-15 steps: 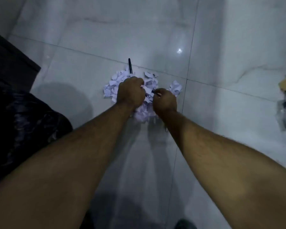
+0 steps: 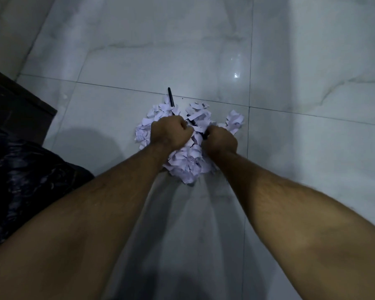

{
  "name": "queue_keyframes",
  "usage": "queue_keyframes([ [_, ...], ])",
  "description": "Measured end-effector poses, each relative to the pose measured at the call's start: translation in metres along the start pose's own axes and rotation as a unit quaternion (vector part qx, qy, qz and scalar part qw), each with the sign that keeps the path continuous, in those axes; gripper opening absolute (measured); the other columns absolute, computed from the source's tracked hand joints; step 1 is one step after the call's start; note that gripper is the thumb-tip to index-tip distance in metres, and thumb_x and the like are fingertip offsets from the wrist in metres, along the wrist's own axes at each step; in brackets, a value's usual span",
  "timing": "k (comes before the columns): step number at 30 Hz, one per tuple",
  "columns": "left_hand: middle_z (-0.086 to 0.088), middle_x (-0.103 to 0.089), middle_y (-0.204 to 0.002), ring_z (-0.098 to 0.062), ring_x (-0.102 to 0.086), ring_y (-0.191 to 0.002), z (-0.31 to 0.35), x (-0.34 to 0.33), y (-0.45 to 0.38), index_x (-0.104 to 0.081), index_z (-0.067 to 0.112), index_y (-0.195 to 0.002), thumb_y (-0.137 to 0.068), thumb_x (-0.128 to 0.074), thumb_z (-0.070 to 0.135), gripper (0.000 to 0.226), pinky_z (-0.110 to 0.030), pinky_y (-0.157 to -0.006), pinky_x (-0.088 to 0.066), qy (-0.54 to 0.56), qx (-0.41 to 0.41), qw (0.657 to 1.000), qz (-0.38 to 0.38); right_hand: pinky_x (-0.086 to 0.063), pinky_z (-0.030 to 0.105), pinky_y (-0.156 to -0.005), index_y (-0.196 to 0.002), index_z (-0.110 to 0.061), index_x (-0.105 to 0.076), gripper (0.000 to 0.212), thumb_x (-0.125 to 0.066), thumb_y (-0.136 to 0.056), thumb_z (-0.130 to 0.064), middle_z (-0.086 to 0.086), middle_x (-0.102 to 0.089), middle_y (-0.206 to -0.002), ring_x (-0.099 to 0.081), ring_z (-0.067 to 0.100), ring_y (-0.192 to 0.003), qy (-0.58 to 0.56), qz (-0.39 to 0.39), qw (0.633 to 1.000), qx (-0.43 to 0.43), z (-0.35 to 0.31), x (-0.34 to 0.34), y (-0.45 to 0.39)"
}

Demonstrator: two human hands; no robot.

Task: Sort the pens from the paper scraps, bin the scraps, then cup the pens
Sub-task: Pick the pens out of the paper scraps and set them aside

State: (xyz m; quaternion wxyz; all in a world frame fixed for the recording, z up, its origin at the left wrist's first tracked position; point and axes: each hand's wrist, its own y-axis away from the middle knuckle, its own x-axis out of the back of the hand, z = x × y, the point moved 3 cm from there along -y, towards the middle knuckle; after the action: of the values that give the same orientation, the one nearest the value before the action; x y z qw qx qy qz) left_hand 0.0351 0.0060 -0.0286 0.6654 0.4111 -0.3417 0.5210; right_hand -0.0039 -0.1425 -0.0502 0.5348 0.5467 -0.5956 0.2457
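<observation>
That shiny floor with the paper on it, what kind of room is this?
Probably an indoor room of a home or office, though it's hard to be sure. The glossy marble-look floor tiles with grout lines, a dark wooden furniture edge and a black plastic bag suggest it.

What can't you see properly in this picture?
All in the head view:
- How many pens there are: the paper scraps cover most of them; only one black pen pokes out at the far side.
- What the left hand grips: its curled fingers hide it.
- The right hand holds something dark, mostly hidden by the fist.
- The black bag: cut off by the left edge.
</observation>
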Motion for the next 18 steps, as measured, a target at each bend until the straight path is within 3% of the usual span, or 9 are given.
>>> queue_keyframes([
  [2,-0.008,-0.073,-0.095,-0.031,-0.066,-0.095,0.0,0.006,-0.015,-0.073,0.015,-0.092,-0.085,-0.056,0.034,0.027,-0.031,-0.078,-0.048,0.038,0.039,0.998,0.042,-0.042,0.03,-0.072,-0.106,-0.015,-0.068,0.024,-0.06,-0.09,-0.031,0.007,-0.071,-0.107,-0.066,0.029,-0.1,-0.038,0.01,0.999,-0.014,0.001,0.0,0.002],
  [5,-0.013,-0.071,-0.109,-0.034,-0.064,-0.104,-0.001,0.012,-0.043,-0.071,0.012,-0.104,-0.086,-0.056,0.022,0.026,-0.034,-0.081,-0.051,0.057,0.117,0.99,0.062,-0.042,0.029,-0.073,-0.1,-0.014,-0.069,0.026,-0.064,-0.084,-0.034,0.009,-0.071,-0.1,-0.066,0.03,-0.094,-0.117,0.008,0.991,-0.057,0.003,-0.002,0.002],
  [9,-0.013,-0.065,-0.123,-0.033,-0.062,-0.114,-0.008,0.0,-0.062,-0.064,0.012,-0.115,-0.084,-0.066,0.024,0.033,-0.036,-0.088,-0.051,0.049,0.204,0.977,0.018,-0.037,0.025,-0.061,-0.065,-0.015,-0.059,0.026,-0.07,-0.079,-0.034,0.001,-0.057,-0.061,-0.056,0.022,-0.063,-0.209,-0.011,0.972,-0.106,0.008,-0.006,0.004],
  [11,-0.012,-0.065,-0.123,-0.032,-0.063,-0.113,-0.008,-0.008,-0.061,-0.062,0.012,-0.117,-0.084,-0.068,0.025,0.036,-0.035,-0.086,-0.051,0.035,0.211,0.977,0.009,-0.038,0.025,-0.057,-0.054,-0.016,-0.053,0.033,-0.072,-0.077,-0.03,-0.001,-0.05,-0.052,-0.053,0.021,-0.057,-0.261,-0.013,0.958,-0.121,0.01,-0.01,0.004],
  [14,-0.011,-0.066,-0.121,-0.03,-0.064,-0.111,-0.004,-0.01,-0.062,-0.062,0.012,-0.118,-0.084,-0.071,0.025,0.038,-0.035,-0.083,-0.052,0.026,0.218,0.976,0.005,-0.057,0.036,-0.069,-0.065,-0.015,-0.063,0.021,-0.077,-0.073,-0.029,0.003,-0.062,-0.063,-0.065,0.025,-0.067,-0.321,-0.019,0.938,-0.129,0.01,-0.016,0.004],
  [18,-0.011,-0.064,-0.123,-0.029,-0.063,-0.112,0.002,-0.003,-0.063,-0.057,0.011,-0.119,-0.081,-0.071,0.02,0.041,-0.032,-0.081,-0.05,0.08,0.24,0.967,0.014,-0.061,0.048,-0.076,-0.071,-0.023,-0.06,0.022,-0.082,-0.071,-0.027,0.004,-0.07,-0.078,-0.071,0.026,-0.077,-0.302,-0.026,0.944,-0.128,0.008,-0.019,0.004],
])
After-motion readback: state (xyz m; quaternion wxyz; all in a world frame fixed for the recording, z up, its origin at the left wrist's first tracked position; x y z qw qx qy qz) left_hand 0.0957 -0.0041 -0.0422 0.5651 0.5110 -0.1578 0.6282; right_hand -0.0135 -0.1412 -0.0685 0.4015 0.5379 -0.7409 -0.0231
